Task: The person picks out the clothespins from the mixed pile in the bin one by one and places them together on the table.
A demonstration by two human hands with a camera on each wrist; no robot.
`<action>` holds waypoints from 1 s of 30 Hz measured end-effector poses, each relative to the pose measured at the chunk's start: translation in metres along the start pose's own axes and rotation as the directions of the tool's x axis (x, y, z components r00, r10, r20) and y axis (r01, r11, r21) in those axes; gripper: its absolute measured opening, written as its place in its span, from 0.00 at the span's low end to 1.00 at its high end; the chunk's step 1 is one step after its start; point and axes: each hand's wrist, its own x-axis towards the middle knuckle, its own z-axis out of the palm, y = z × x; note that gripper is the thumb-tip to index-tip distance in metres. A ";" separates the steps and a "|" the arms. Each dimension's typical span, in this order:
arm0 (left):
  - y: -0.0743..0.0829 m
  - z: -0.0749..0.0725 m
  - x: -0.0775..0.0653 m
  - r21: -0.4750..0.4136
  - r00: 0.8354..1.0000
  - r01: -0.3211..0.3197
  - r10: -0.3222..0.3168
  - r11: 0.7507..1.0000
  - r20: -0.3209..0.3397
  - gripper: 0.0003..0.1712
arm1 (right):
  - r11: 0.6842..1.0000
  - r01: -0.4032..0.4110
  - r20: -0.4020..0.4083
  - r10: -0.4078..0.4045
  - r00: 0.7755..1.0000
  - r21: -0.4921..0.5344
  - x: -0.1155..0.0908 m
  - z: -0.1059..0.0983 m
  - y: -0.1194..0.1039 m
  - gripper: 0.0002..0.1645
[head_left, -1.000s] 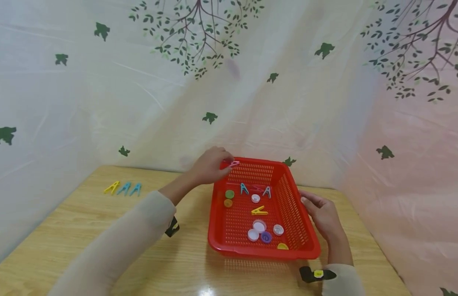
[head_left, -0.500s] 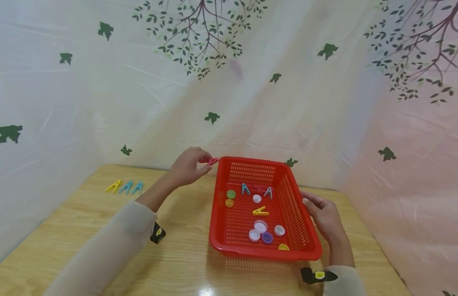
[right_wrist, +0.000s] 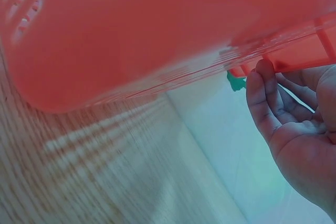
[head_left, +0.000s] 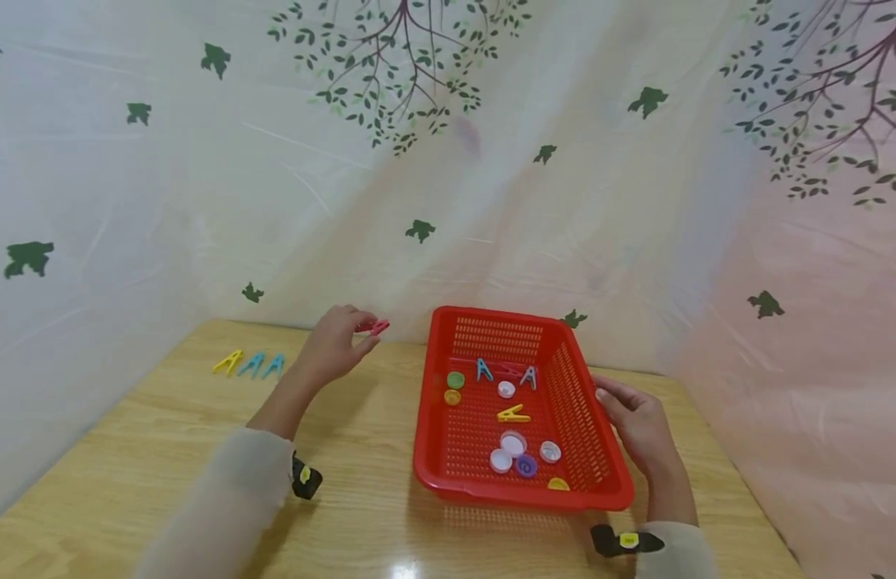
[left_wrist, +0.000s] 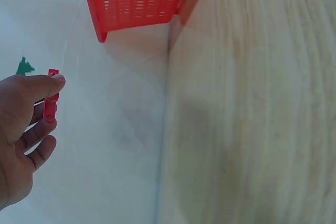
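My left hand (head_left: 332,344) pinches a pinkish-red clothespin (head_left: 379,327) between thumb and fingers, above the table and left of the basket. In the left wrist view the clothespin (left_wrist: 51,109) points along the fingertips. A red plastic basket (head_left: 428,474) with slotted walls stands right of the middle. My right hand (head_left: 642,420) grips its right rim, fingers under the edge, as the right wrist view also shows. Inside the basket lie a yellow clothespin (head_left: 513,413), blue and grey-blue clothespins (head_left: 483,370), a pink one and several bottle caps (head_left: 513,443).
At the left of the wooden table (head_left: 361,498), a yellow clothespin (head_left: 228,361) and two blue clothespins (head_left: 252,365) lie in a row. A pale cloth backdrop (head_left: 332,217) with printed leaves rises behind the table's back edge.
My left hand has carried the pinkish-red clothespin leftward from over the basket's back left corner, then slightly down. The right hand stays on the rim.
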 end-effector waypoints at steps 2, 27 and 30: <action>-0.003 0.002 -0.004 0.019 1.000 0.012 -0.012 1.000 0.000 0.16 | 1.000 -0.008 -0.002 0.008 1.000 0.000 -0.001 -0.001 0.000 0.35; -0.053 0.018 -0.042 -0.120 0.958 0.282 -0.287 0.952 -0.027 0.19 | 1.000 -0.005 -0.011 0.005 1.000 -0.002 0.001 0.000 0.003 0.34; -0.058 0.017 -0.046 -0.126 0.950 0.304 -0.310 0.944 -0.030 0.19 | 1.000 0.004 -0.009 -0.004 1.000 -0.001 0.001 0.000 0.002 0.34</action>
